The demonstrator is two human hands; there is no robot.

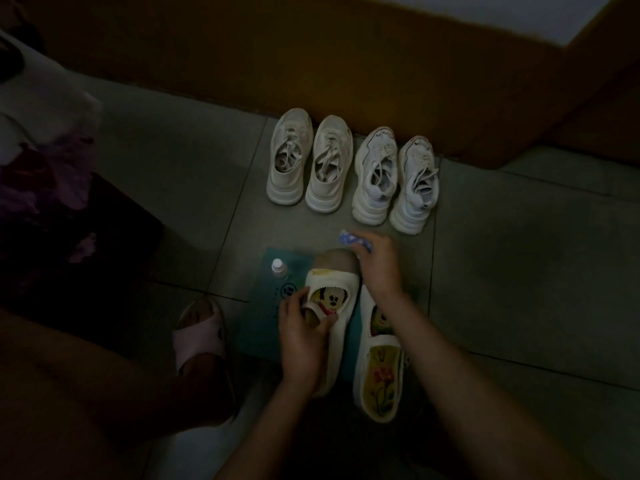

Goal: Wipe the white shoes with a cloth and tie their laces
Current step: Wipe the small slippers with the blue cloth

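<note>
On a teal mat (256, 327) two white strap shoes (363, 327) lie near-to-far, toes toward four laced sneakers (327, 168) at the wall (346, 64). The left hand (304, 337) has its grip pinching the left shoe (332, 282) by the strap; the right hand (379, 268) has its grip clutching a blue cloth (353, 240) at its toe.

White shoe (337, 299), blue-patterned cloth (353, 240)

Before us a teal rectangular mat (259, 327) lies on the grey tiled floor (519, 271). On it sits a white cloth strap shoe (332, 282), gripped by our left hand (301, 344). Just to its right is a second white strap shoe (379, 375). Our right hand (379, 268) holds a blue patterned cloth (353, 240) beyond the toes. A small white-capped plastic bottle (278, 266) stands at the mat's far left corner. Behind the mat, a left pair of white lace-up sneakers (291, 161) and a right pair of white lace-up sneakers (414, 185) line the wall. A pink slipper (197, 337) lies left of the mat.
</note>
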